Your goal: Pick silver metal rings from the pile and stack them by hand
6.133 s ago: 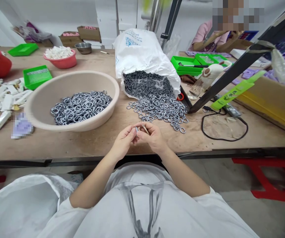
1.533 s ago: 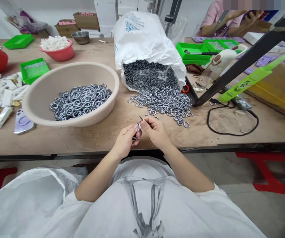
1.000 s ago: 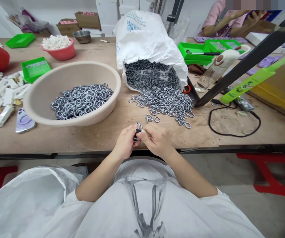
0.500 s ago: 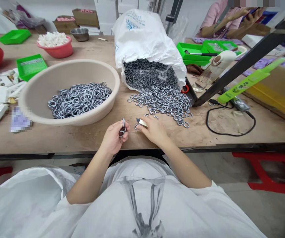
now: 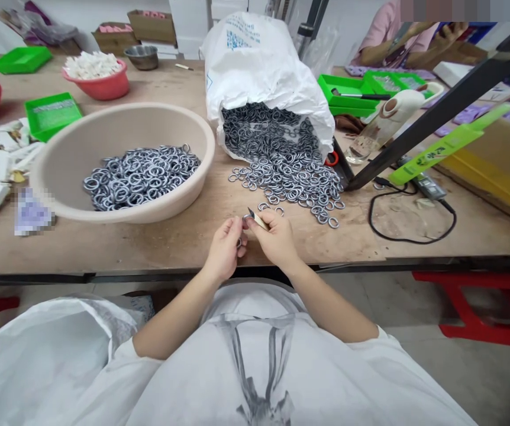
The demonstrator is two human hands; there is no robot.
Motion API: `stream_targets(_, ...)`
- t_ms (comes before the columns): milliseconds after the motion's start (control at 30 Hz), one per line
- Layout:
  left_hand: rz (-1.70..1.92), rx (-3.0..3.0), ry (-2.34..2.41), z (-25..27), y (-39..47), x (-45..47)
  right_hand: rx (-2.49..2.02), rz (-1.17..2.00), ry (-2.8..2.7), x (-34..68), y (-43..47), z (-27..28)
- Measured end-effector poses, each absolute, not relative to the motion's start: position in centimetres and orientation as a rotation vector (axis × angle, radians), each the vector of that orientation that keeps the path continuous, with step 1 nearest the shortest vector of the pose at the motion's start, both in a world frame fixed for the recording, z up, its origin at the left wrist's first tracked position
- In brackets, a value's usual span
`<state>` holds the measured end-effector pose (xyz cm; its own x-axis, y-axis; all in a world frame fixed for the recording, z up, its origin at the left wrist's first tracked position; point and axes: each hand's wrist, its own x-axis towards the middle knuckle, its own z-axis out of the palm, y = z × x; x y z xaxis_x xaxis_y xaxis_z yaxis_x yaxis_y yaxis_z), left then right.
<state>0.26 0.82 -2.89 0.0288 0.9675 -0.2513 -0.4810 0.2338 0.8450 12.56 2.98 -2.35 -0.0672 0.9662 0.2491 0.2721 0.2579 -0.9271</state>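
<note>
Left fingers [image 5: 232, 227] grip grey rings [image 5: 239, 242], right fingers [image 5: 277, 220] a knife [image 5: 260, 222], near a basin [image 5: 77, 139] and sack [image 5: 273, 71] holding more rings [image 5: 144, 177].

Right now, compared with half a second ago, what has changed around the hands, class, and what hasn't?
The left hand has moved right, closing the gap to the right hand; a ring now sits between them. Unchanged: the right hand grips the knife; the basin and sack stay put.

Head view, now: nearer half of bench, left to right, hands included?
Heap of white oblong pieces → large beige oval plastic basin holding grey rings → left hand → right hand holding pale-handled pointed tool → black looped cable.
</note>
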Motion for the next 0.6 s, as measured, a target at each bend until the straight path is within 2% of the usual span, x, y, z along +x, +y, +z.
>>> stream_targets(100, 1.307, 0.694, 0.932, -3.7, 0.4, 1.3, -1.152, 0.91, -1.498, 11.9, 2.3, -2.1)
stream_targets(233, 1.357, 0.747, 0.895, -3.9, 0.5, 0.3, -0.949, 1.101, -1.557, 12.4, 2.3, -2.0)
stream_targets(433, 1.2, 0.746, 0.874, -2.2, 0.2, -0.5, -0.793, 1.443, -1.39, 12.9, 2.9, -2.7)
stream_targets(600, 1.155, 0.684, 0.854, -1.2, -0.2, -0.2, -0.86, 1.253, -1.424, 13.2, 2.4, -2.8)
